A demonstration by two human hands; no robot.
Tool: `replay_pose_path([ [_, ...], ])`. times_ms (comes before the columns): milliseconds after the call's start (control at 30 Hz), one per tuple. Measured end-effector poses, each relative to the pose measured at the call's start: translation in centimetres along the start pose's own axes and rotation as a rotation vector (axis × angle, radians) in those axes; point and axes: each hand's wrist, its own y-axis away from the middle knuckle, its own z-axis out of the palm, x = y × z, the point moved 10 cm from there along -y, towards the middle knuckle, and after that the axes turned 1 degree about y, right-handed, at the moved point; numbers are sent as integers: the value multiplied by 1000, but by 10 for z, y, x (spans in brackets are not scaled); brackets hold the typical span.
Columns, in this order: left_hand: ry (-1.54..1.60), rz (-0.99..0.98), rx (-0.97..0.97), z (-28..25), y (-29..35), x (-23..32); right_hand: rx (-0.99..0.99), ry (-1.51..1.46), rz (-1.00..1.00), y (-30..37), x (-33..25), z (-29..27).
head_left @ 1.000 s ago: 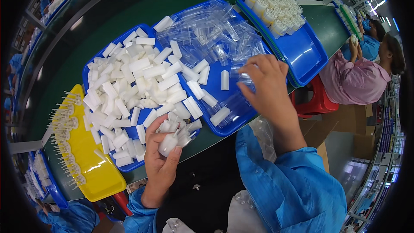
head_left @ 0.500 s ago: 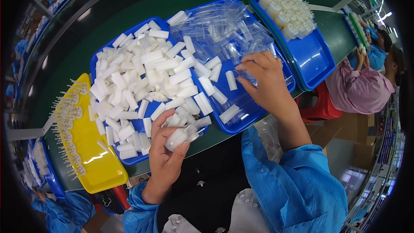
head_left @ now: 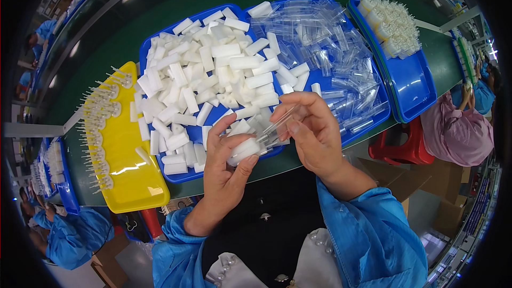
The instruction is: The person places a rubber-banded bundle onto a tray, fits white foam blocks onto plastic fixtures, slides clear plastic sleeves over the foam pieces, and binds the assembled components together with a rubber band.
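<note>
My left hand (head_left: 224, 176) is closed around a rounded white piece (head_left: 246, 150), with thin clear prongs at its right side. Close beside it, my right hand (head_left: 318, 141) pinches a clear plastic tube (head_left: 281, 124) between thumb and fingers. The tube slants toward the prongs; whether they touch I cannot tell. Beyond my hands a heap of white foam-like blocks (head_left: 194, 82) fills a blue tray (head_left: 143, 53). To its right, many clear plastic tubes (head_left: 314, 26) lie in a second blue tray (head_left: 381, 104), with a few white blocks along its left side.
At the left, a yellow tray (head_left: 136, 184) carries a row of white pronged pieces (head_left: 98, 128). Stacked blue trays (head_left: 413, 80) at the right hold bunched white pieces with clear prongs (head_left: 392, 26). A red stool (head_left: 402, 146) and a person in pink (head_left: 453, 130) are farther right.
My right hand has moved left from the tube tray to my left hand, bringing a clear tube. The left hand keeps its white piece. The whole view has shifted somewhat.
</note>
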Motion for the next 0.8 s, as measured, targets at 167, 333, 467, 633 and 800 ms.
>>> replay_pose_path([
  [167,-72,20,-23,2,1,4,-30,41,7,0,2,8],
  [333,-58,12,-21,2,1,-1,-39,-60,124,3,17,7],
  [467,-95,17,-19,2,0,2,-15,-57,185,5,24,7],
  [633,-96,19,-9,2,2,0,29,-147,212,4,28,6],
  [800,-127,27,-8,2,2,4,20,-36,166,6,20,3],
])
